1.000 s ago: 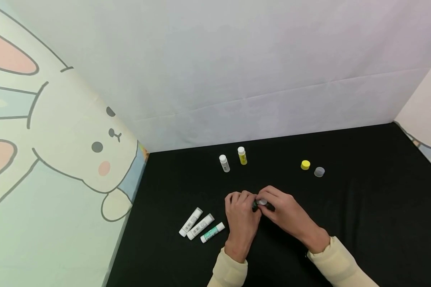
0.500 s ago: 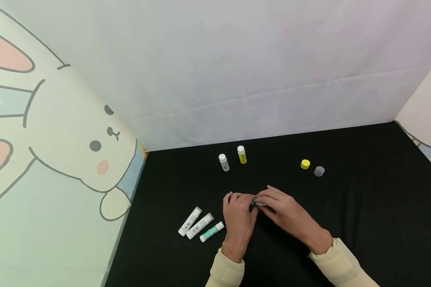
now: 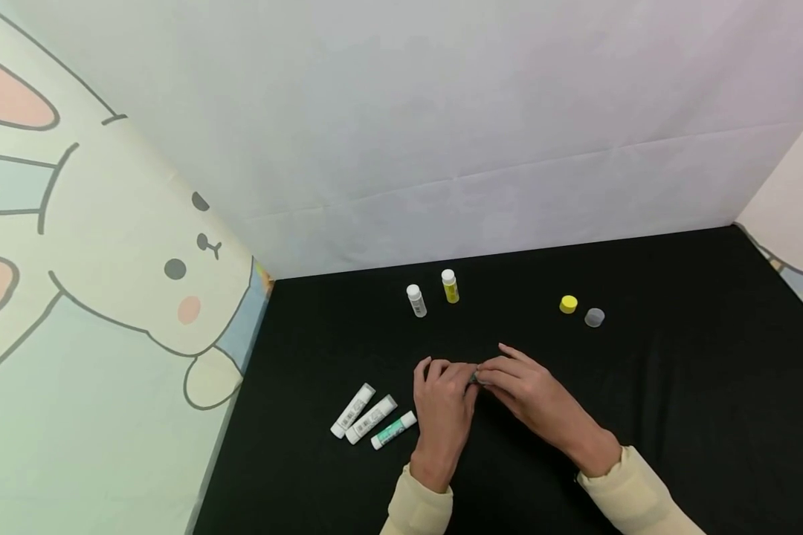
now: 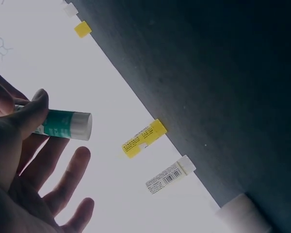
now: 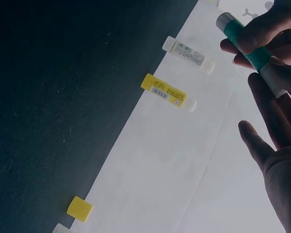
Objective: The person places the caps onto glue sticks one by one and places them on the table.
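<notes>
A green glue stick [image 4: 58,122] with pale ends is held between both hands over the black table. My left hand [image 3: 442,409] grips its green barrel between thumb and fingers. At the other end, the fingers of my right hand [image 3: 534,390] pinch the pale end piece [image 5: 271,80]; in the head view they cover most of it. To the left lie another green glue stick [image 3: 393,430] and two white tubes, an inner one [image 3: 371,420] and an outer one [image 3: 352,411].
Farther back stand a white glue stick [image 3: 416,301] and a yellow glue stick [image 3: 450,287] with a white top. A yellow cap [image 3: 568,305] and a translucent cap [image 3: 594,318] sit back right. A pale cloth wall [image 3: 482,200] rises behind the table.
My right fingers have closed further over the glue stick's pale end, which showed more earlier. My left hand has shifted slightly left. The things on the table keep their places.
</notes>
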Demonstrator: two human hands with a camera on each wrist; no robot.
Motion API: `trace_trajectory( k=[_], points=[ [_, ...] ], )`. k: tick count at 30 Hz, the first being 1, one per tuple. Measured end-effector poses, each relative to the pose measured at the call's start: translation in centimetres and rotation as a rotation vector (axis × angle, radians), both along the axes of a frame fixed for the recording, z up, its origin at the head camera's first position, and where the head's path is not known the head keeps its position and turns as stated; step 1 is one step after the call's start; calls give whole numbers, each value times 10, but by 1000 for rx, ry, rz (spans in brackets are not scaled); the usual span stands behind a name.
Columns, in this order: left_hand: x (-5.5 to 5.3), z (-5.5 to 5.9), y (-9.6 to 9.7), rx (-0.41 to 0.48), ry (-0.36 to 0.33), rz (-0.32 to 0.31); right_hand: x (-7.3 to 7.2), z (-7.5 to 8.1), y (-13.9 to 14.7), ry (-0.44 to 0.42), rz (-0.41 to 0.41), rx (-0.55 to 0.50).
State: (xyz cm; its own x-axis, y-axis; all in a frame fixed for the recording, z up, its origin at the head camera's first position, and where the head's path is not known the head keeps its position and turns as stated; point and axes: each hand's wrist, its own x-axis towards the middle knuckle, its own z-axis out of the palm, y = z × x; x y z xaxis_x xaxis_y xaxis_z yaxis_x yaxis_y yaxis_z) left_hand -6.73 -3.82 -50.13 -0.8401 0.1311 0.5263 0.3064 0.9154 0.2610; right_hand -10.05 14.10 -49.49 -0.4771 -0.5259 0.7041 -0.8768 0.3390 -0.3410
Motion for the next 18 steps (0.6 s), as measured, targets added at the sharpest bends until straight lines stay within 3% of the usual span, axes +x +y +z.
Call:
trace_trajectory(
  k=[18],
  points=[
    [4,5,-2,-113,26,-37,5,0,-2,-86,-44,-57]
  ],
)
